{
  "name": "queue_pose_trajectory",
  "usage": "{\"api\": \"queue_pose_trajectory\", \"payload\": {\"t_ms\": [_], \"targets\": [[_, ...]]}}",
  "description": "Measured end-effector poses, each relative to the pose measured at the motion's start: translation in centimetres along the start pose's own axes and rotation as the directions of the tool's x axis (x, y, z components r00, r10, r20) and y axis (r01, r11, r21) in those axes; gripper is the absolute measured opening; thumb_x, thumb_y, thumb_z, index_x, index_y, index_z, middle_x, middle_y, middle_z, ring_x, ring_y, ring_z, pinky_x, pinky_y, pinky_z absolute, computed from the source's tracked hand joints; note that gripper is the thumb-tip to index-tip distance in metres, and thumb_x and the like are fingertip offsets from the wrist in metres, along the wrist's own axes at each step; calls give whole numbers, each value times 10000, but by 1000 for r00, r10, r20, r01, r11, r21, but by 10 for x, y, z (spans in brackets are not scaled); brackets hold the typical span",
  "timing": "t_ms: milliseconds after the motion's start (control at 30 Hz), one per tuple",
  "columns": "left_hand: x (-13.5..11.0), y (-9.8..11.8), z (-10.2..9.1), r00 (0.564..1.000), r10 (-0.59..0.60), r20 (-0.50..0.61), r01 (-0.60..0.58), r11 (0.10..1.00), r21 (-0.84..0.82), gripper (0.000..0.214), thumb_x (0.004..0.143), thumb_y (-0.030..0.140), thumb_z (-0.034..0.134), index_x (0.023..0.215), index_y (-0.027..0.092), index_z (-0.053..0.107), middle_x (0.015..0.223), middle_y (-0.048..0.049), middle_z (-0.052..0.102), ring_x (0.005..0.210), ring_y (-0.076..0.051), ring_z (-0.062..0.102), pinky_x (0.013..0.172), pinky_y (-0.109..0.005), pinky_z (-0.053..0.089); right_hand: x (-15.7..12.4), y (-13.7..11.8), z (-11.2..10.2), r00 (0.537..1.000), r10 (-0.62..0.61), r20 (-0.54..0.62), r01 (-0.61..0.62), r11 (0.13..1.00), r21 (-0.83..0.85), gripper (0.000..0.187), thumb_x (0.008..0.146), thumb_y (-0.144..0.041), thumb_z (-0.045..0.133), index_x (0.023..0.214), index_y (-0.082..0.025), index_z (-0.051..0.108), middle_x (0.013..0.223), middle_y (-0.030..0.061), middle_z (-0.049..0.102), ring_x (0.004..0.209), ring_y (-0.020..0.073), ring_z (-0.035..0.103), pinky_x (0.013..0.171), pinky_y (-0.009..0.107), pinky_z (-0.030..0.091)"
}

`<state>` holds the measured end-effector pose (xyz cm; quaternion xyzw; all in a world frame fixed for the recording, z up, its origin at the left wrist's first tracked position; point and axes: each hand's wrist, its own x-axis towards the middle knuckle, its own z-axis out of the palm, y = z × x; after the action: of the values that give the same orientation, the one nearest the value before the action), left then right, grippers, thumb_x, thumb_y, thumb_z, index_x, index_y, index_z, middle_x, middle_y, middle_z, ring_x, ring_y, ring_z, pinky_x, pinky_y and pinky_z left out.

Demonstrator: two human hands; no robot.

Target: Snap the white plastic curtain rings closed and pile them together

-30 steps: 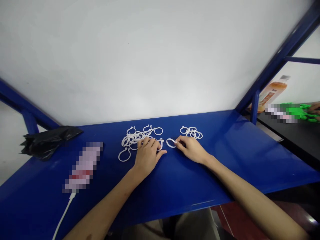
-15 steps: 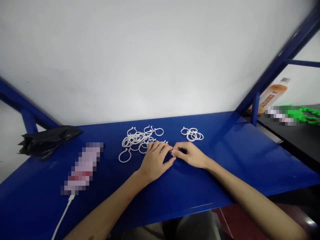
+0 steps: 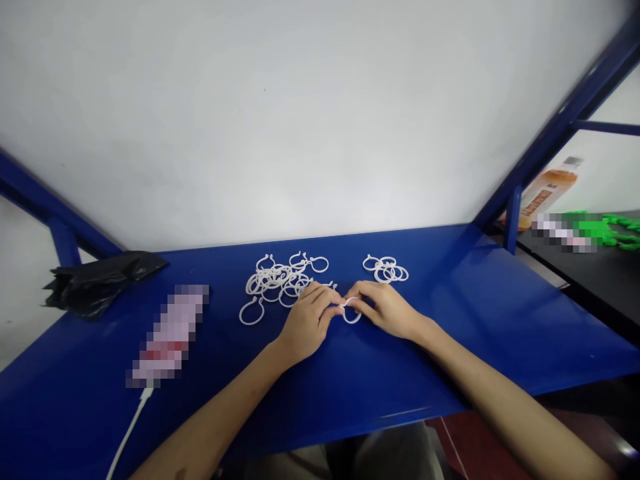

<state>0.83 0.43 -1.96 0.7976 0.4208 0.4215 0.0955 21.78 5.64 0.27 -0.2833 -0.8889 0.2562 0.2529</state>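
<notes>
Resting black bag (image 3: 103, 283): crumpled, left of the frame, on the blue table (image 3: 320, 400).
Pixelated item (image 3: 167, 327): lower left, white cable (image 3: 127, 427) from its near end down to the bottom edge.
Lone ring (image 3: 249, 325): white, just beside the pile, ends gapped.
Ring pile (image 3: 273, 275): white, tangled, frame centre, partly behind the left hand.
Left hand (image 3: 307, 327): thumb and forefinger pinching the held ring at its upper left.
Held ring (image 3: 351, 323): lower centre of the frame, between both hands.
Right hand (image 3: 385, 310): thumb and forefinger gripping its upper right.
Ring cluster (image 3: 385, 269): white, overlapping, right of centre, beyond the right hand.
Bottle (image 3: 545, 195): orange contents, right edge area.
Green stuff (image 3: 617, 233): far right, on black surface (image 3: 575, 280), partly pixelated.
</notes>
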Motion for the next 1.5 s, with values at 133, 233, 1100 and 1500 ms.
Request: {"api": "queue_pose_trajectory", "payload": {"t_ms": [133, 233, 1100, 1500], "targets": [[-1, -3, 2, 997, -70, -14, 71, 997, 36, 70, 951, 215, 575, 903, 232, 623, 882, -5, 701, 891, -197, 608, 895, -383, 476, -1, 1, 2, 998, -34, 49, 36, 998, -55, 224, 1032, -336, 459, 970, -196, 622, 851, 45, 679, 730, 157, 623, 689, 273, 461], [-3, -5, 4, 989, -146, -34, 147, 989, 21, 83, 916, 190, 600, 976, 239, 631, 889, -3, 704, 927, -206, 619, 924, -405, 473, -2, 2, 4, 993, -73, 88, 85, 986, -141, 266, 1041, -356, 429, 924, -193, 603, 761, 33, 619, 655, 155, 564, 632, 268, 421], [-3, -10, 4, 974, -106, 202, 18, 919, 395, 313, 935, 313, 627, 1234, 223, 617, 1170, -55, 683, 1155, -284, 513, 1019, -487, 351, -2, 77, -33, 898, 133, -420, -331, 832, -446, 342, 1017, -297, 410, 1101, -189, 723, 933, 108, 620, 864, 251, 529, 809, 388, 478], [0, -2, -1, 997, -57, 47, 39, 947, 320, 413, 895, 287, 680, 1274, 211, 532, 1218, -68, 648, 1142, -262, 550, 1001, -437, 395, -2, 62, -31, 816, 101, -569, -424, 774, -470, 395, 988, -372, 465, 1207, -139, 698, 988, 150, 636, 916, 296, 534, 856, 448, 490]]}}
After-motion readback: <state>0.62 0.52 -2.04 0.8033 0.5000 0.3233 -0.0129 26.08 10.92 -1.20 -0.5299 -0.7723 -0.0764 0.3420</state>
